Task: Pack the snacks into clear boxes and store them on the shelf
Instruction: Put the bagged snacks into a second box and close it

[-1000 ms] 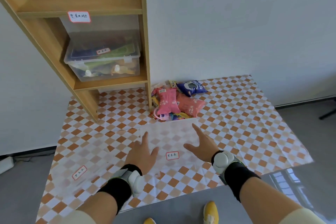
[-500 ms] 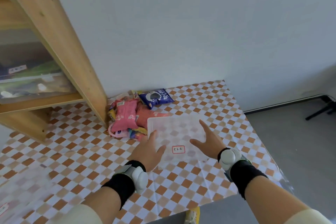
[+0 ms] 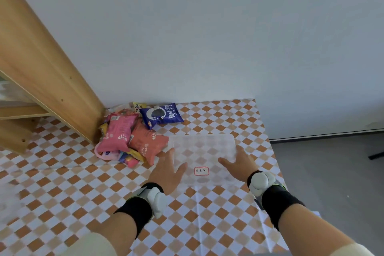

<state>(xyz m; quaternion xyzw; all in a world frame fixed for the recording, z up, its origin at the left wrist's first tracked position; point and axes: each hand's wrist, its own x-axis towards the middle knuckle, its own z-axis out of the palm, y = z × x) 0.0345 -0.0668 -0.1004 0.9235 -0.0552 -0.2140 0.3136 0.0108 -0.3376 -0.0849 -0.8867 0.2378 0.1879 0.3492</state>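
A clear plastic box (image 3: 204, 149) with a small red-edged label (image 3: 201, 171) sits on the checkered cloth (image 3: 62, 183), just right of the snack pile. My left hand (image 3: 168, 170) presses its left side and my right hand (image 3: 239, 164) its right side, fingers spread along the walls. The pile holds a pink bag (image 3: 119, 135), a salmon bag (image 3: 146, 143), a blue bag (image 3: 161, 114) and smaller packets underneath. It lies against the foot of the wooden shelf (image 3: 47, 81).
The white wall (image 3: 207, 37) rises right behind the snacks. The cloth ends close to the right of the box, where grey floor (image 3: 332, 172) begins. A blurred clear box stands on the shelf at the far left edge (image 3: 8, 89).
The box, held between both hands, has moved right and farther away, from in front of the snack pile to its right side. The view has swung right, so most of the shelf has left the frame.
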